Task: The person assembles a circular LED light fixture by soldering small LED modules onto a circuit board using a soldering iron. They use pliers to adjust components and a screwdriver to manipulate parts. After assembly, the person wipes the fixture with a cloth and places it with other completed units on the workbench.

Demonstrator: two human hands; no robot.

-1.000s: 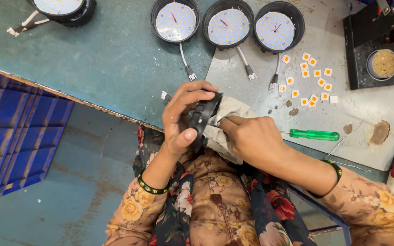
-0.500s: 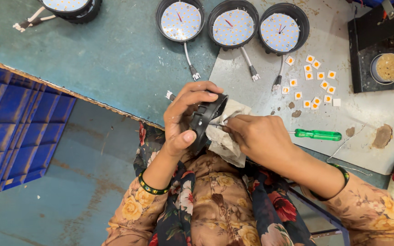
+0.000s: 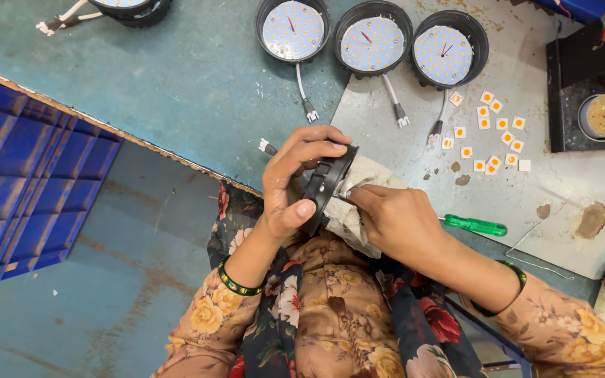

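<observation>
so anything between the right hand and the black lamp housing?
Yes: a crumpled grey cloth. The right hand presses it against the open face of the black round housing, so the cloth lies between them. The left hand grips the housing rim directly.

Black round housing [image 3: 325,183] between left hand [image 3: 292,185] and right hand [image 3: 395,222].

From up here I see my own floral outfit: tan sleeves printed with yellow and cream flowers, over a dark panel with red blooms down the front. My left hand [image 3: 295,185] has a green beaded bangle at the wrist. My right hand [image 3: 397,220] carries a darker green band, possibly the same kind, though the sleeve half covers it.
</observation>
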